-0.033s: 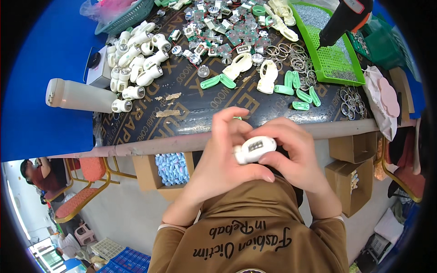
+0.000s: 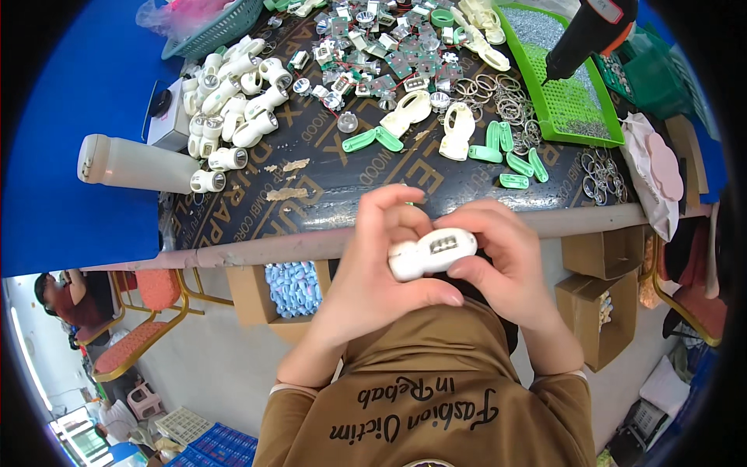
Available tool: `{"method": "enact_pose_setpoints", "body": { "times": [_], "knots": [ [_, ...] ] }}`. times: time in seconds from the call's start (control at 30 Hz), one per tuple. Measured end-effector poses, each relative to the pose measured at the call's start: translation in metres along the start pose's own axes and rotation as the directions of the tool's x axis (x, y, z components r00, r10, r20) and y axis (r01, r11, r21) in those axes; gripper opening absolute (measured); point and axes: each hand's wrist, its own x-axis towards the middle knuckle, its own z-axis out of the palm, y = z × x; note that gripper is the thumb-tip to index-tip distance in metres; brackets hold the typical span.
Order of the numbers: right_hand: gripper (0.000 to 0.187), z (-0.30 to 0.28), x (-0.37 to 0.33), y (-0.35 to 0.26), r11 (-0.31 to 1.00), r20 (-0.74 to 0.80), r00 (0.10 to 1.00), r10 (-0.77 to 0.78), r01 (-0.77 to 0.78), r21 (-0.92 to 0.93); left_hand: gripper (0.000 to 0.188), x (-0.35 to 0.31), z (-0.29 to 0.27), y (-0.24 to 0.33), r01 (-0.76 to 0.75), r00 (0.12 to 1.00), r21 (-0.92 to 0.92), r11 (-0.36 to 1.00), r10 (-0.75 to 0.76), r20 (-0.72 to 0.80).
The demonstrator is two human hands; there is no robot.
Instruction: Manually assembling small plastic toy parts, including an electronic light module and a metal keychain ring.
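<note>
A small white flashlight (image 2: 433,254) is held in front of my chest, just off the table's near edge. A recessed slot in its upper face shows several small silvery pieces, perhaps button cells. My left hand (image 2: 387,265) curls around its left end, thumb stretched along below it. Around the right end close the fingers and thumb of my right hand (image 2: 498,257). Beyond my hands, white shell halves (image 2: 457,131) and green oval covers (image 2: 496,140) lie on the dark table (image 2: 350,204). A bit of green shows just behind my left fingers.
Finished-looking white flashlights (image 2: 233,101) are heaped at left beside a white bottle (image 2: 136,163). Circuit boards with reflectors (image 2: 389,58) cover the far middle. Metal rings (image 2: 510,101) lie near a green tray (image 2: 537,86), under a black power screwdriver (image 2: 587,35). Cardboard boxes (image 2: 599,311) stand below.
The flashlight has tilted and shifted slightly to the right, showing more of its left end between my hands. My left thumb has moved a little; both hands stay on it.
</note>
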Motion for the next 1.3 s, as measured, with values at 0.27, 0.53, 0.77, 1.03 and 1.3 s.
{"method": "enact_pose_setpoints", "body": {
  "times": [0.27,0.53,0.77,1.03,1.3],
  "knots": [
    [0.038,-0.001,-0.004,-0.008,0.935,0.076,0.979,-0.192,0.206,-0.290,0.037,-0.010,-0.001,0.006,-0.216,0.955,0.299,0.929,0.265,-0.136],
    [0.033,0.003,-0.004,-0.009,0.855,0.092,0.938,-0.334,0.342,-0.390,0.035,-0.011,0.003,0.008,-0.380,0.867,0.514,0.769,0.490,-0.094],
    [0.044,0.020,-0.013,0.024,0.596,0.116,0.992,0.054,-0.125,0.793,0.049,0.004,0.017,-0.001,-0.242,0.945,0.128,0.962,0.264,-0.193],
    [0.030,0.003,-0.002,0.008,0.969,-0.130,0.962,-0.240,0.229,-0.098,0.035,-0.008,0.004,0.014,-0.152,0.981,0.457,0.877,0.189,-0.037],
    [0.026,0.000,0.011,-0.002,0.916,0.122,0.942,-0.313,0.334,-0.224,0.040,-0.003,0.006,0.010,-0.319,0.931,0.655,0.685,0.354,0.083]
  ]
}}
